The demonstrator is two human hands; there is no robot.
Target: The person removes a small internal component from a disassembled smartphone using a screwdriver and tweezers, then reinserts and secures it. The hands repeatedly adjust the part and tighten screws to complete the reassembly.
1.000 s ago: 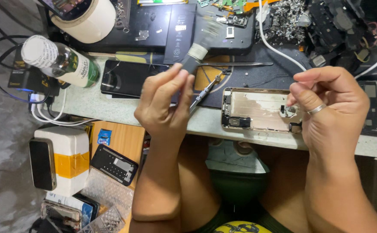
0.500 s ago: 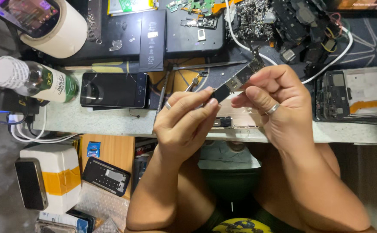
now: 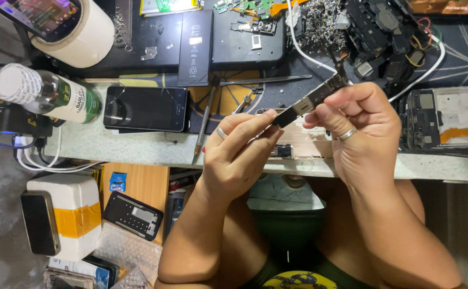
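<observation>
My left hand [image 3: 234,155] and right hand [image 3: 360,131] pinch the narrow dark circuit board [image 3: 309,101] from both ends, lifted clear for inspection; black smartphone [image 3: 144,108] lies at nine o'clock.

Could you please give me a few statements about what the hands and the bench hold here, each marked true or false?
1. Both hands hold one narrow circuit board between them. True.
2. The right hand wears a ring. True.
3. The black phone left of the hands lies with its screen lit. False: its screen is dark.
4. The left hand grips a brush. False: its fingertips are pinched on the lower end of the circuit board.
5. The bottle at the left edge of the table lies on its side with a white cap. True.
6. The thin screwdriver is in the right hand. False: it lies on the table, left of the hands.
</observation>
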